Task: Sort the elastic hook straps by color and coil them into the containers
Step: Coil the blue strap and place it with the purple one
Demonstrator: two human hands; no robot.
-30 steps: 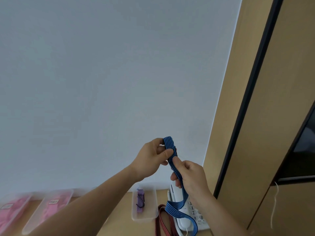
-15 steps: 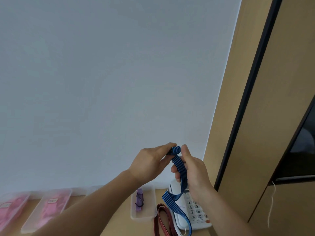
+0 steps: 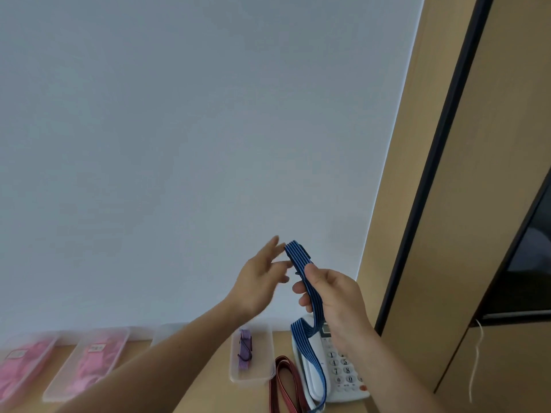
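My right hand grips a blue striped elastic strap in front of the wall, its folded top end sticking up past my thumb. The strap's tail loops down over the telephone. My left hand is just left of the strap's top, fingers spread and blurred, holding nothing. On the desk below, a clear container holds a coiled purple strap. A red strap lies beside it.
A white telephone stands at the desk's right end against a wooden cabinet. Two clear containers with pink straps and another clear container line the back of the desk.
My left hand has let go of the strap's folded top and opened, moving slightly left. My right hand has shifted its grip and now holds the strap alone.
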